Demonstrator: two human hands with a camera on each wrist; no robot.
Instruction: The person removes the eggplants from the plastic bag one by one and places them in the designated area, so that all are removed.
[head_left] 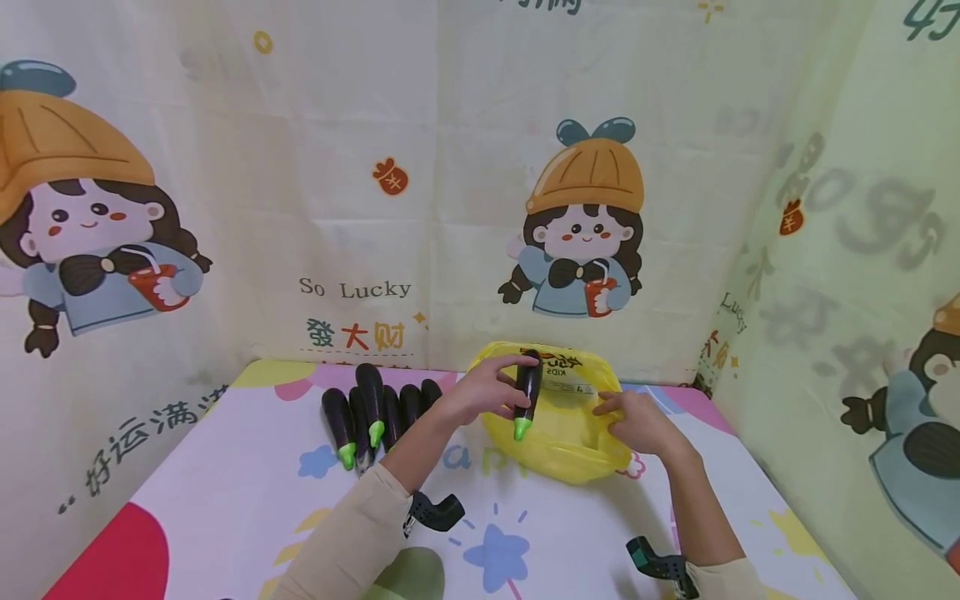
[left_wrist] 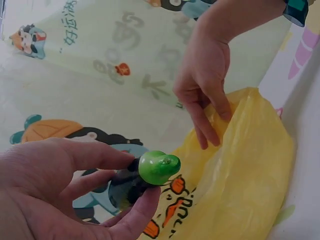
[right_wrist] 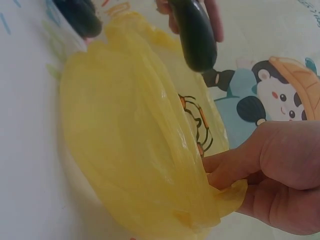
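Note:
My left hand grips a dark purple eggplant with a bright green stem end, holding it over the yellow plastic bag. In the left wrist view, the green stem end points toward the camera between thumb and fingers. At the bag's right side my right hand pinches the edge of its mouth. The right wrist view shows the right hand with a fold of yellow plastic between thumb and fingers. The bag lies with its mouth spread, dark print on its far side.
Several more eggplants lie in a pile to the left of the bag, partly hidden by the left forearm. A printed cloth covers the table. Printed curtains stand behind and to the right.

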